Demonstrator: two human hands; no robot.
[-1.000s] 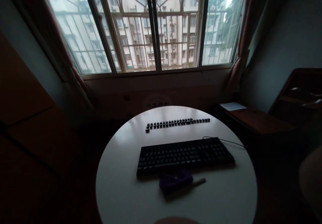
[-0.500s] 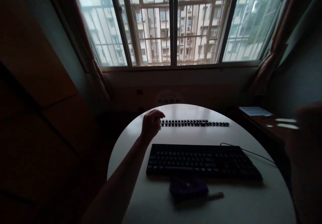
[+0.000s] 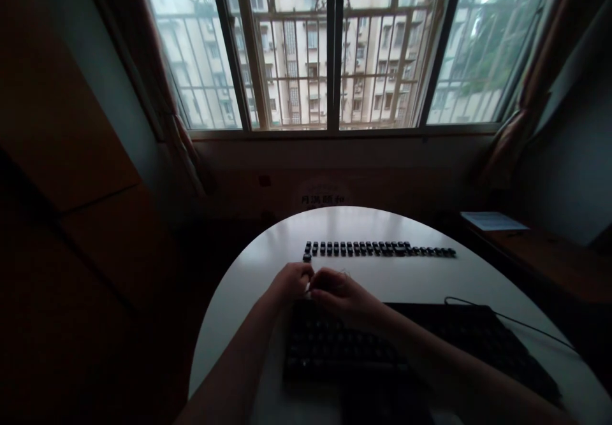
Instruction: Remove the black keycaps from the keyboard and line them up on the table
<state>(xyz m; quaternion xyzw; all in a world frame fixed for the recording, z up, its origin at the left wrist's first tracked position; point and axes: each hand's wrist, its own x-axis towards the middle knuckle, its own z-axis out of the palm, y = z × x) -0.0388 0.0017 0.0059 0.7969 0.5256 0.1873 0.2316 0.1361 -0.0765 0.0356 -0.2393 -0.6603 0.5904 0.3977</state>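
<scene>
My left hand [image 3: 292,281] and my right hand [image 3: 337,290] meet above the upper left corner of a black keyboard [image 3: 344,353]. Both are closed, with fingertips nearly touching around something small and pale. Thin wire ends stick up behind my right hand's fingers, part of a wire tool that is mostly hidden. What my left fingers pinch is too small and dark to name. Just beyond the hands, small black keycaps [image 3: 356,248] stand in neat rows, with a single keycap [image 3: 306,257] in front at the left end.
The round white table [image 3: 229,323] carries all this. A black cable [image 3: 511,316] runs from the keyboard over the right edge. White paper [image 3: 492,221] lies on a brown side table [image 3: 549,259] at right. A barred window and curtains are behind.
My left hand came in, reached the left end of the keycap rows, then drew back toward the keyboard. My right hand swung in from the right to meet it. The view shifted too.
</scene>
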